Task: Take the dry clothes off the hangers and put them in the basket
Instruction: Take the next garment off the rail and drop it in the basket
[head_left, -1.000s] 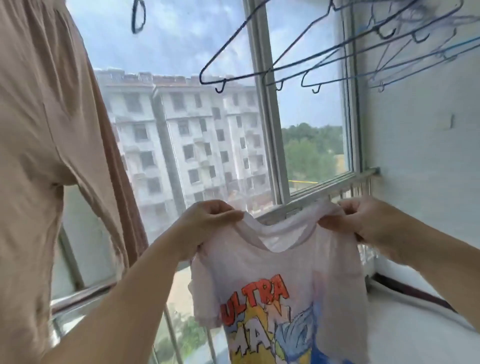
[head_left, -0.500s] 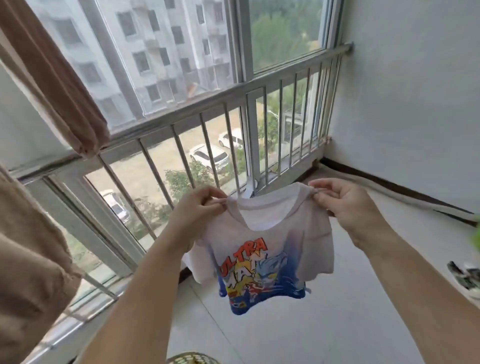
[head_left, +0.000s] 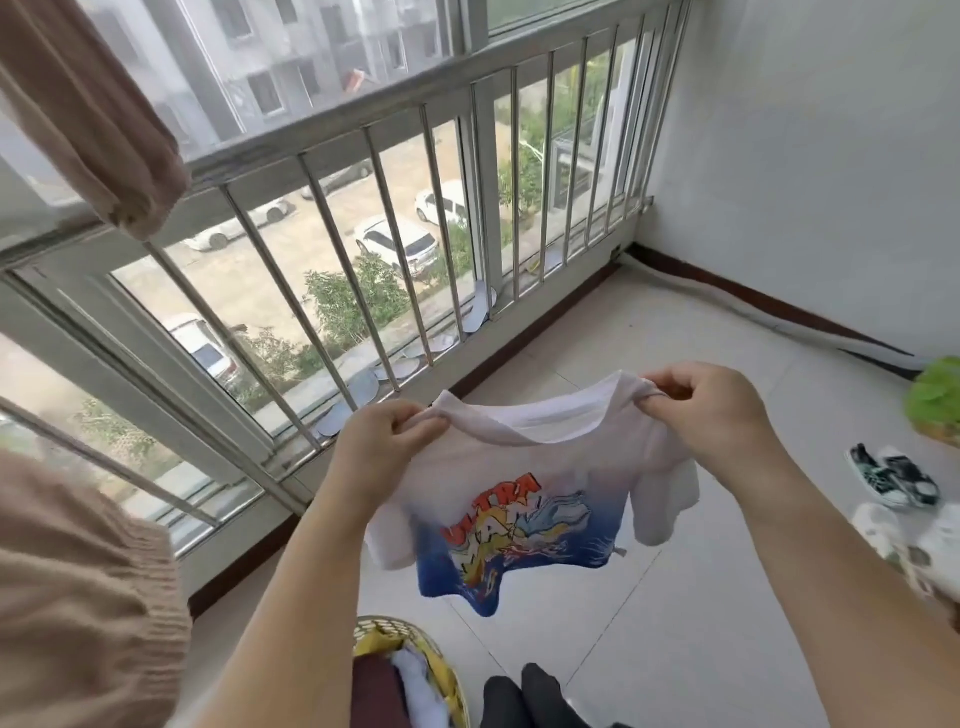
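A small white T-shirt (head_left: 524, 499) with a colourful print and blue hem hangs spread between my hands, off any hanger. My left hand (head_left: 384, 441) pinches its left shoulder and my right hand (head_left: 711, 410) pinches its right shoulder. Below it, at the bottom edge, stands the woven yellow basket (head_left: 415, 636) with dark red and white clothes inside. A beige knitted garment (head_left: 78, 597) hangs at the left, and its sleeve (head_left: 88, 114) reaches down at the top left.
A metal railing (head_left: 395, 218) and window run along the left and far side. The white wall (head_left: 831, 156) closes the right. Shoes (head_left: 893, 478) and a green plant (head_left: 935, 400) sit on the tiled floor at right. My dark-socked feet (head_left: 519, 696) stand beside the basket.
My view has tipped down from the hangers and window to the floor. Both hands have lowered the T-shirt toward the basket, which has come into sight.
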